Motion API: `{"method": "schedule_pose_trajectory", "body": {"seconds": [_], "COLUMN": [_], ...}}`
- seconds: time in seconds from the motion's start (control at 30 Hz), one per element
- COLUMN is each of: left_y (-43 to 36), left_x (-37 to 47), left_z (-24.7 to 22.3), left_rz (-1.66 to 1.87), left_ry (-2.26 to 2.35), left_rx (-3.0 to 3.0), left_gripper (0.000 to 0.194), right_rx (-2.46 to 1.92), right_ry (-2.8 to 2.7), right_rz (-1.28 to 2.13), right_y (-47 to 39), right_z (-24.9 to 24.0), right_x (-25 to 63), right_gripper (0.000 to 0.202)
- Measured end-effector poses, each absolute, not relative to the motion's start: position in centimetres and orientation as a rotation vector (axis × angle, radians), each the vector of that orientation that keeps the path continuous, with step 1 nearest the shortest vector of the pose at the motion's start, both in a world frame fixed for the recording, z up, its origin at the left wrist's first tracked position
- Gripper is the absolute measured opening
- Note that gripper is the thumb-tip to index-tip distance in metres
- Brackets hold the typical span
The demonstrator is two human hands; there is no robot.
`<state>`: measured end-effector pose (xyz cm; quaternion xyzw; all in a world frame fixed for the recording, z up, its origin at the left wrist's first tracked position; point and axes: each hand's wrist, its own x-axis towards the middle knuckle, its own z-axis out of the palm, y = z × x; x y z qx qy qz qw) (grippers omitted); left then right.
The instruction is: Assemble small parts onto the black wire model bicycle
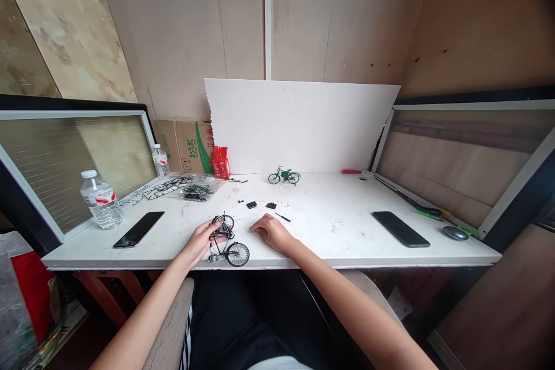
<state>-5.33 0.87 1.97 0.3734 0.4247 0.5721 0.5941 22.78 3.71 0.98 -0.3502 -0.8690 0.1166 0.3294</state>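
My left hand (203, 243) grips a black model bicycle (225, 240) near the front edge of the table. One of its spoked wheels points away from me and the other towards me. To the right, my right hand (271, 232) rests low over the white tabletop, fingers bent and drawn together. Anything between those fingertips is hidden or too small to make out. Just beyond this hand lie a small black part (271, 206), a dark rectangular piece (252, 204) and a thin black stick-like tool (282, 217). A finished-looking green model bicycle (284, 175) stands farther back.
A plastic bag of dark parts (197, 191) and black part frames (167, 187) lie at the back left, by a red box (221, 162). Phones (139, 229) lie on both sides. A water bottle (102, 201) stands left; a mouse (455, 233) sits right. A white board (303, 124) closes the back.
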Motion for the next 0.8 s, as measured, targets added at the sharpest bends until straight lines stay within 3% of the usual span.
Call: {"method": "schedule_pose_trajectory", "body": {"seconds": [0.17, 0.43, 0.8], "left_y": [0.91, 0.73, 0.91], "left_x": [-5.54, -5.68, -5.77], "left_z": [1.99, 2.12, 1.97], "left_rz": [1.301, 1.260, 1.265], "left_ry": [1.000, 0.970, 0.970], "left_rx": [0.887, 0.950, 0.941], "left_gripper": [0.012, 0.031, 0.023], "right_rx": [-0.950, -1.172, -1.255], "right_ry": [-2.258, -2.202, -2.287], "right_rz": [0.290, 0.189, 0.156], "right_y": [3.66, 3.98, 4.11], "right_z": [1.02, 0.89, 0.91], "right_x": [22.76, 22.92, 22.84], "right_gripper": [0.040, 0.031, 0.036]}}
